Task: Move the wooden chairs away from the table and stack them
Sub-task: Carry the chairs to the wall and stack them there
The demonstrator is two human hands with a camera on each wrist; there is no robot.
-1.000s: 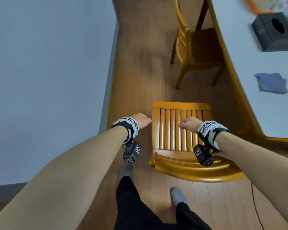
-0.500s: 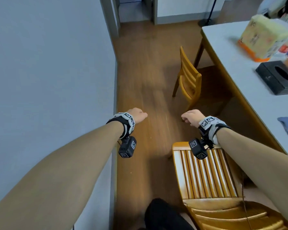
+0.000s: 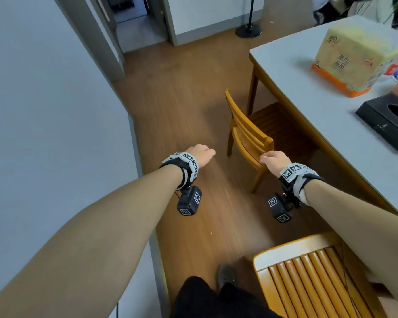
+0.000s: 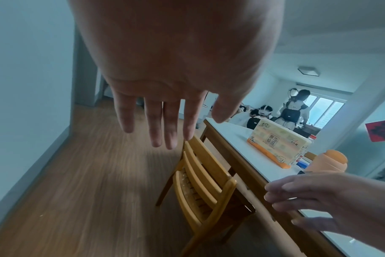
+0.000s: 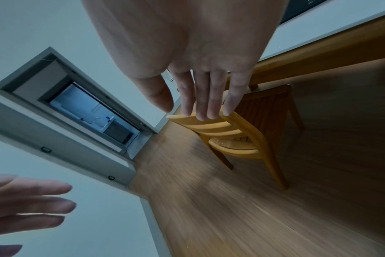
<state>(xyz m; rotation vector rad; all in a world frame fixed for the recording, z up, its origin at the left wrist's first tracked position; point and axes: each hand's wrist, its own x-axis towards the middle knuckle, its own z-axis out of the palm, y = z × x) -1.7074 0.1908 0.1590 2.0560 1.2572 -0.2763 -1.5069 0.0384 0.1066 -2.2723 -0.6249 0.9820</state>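
Wooden chair (image 3: 246, 131) stands just beyond both empty, straight-fingered hands: right hand (image 3: 274, 159) nearest, left hand (image 3: 199, 153) beside

Brown wood-plank floor (image 3: 184, 106) runs toward 12 o'clock, bounded at 9 o'clock by a plain pale grey-blue wall (image 3: 44, 115) with a grey skirting strip. At 11 o'clock a grey-framed doorway (image 3: 133, 17) opens onto a dimmer room, and a black floor-stand base (image 3: 248, 32) sits near 1 o'clock. The left wrist view shows a bright window (image 4: 325, 111) and a flat ceiling lamp (image 4: 309, 71) far behind the white-topped desk (image 3: 313, 92).
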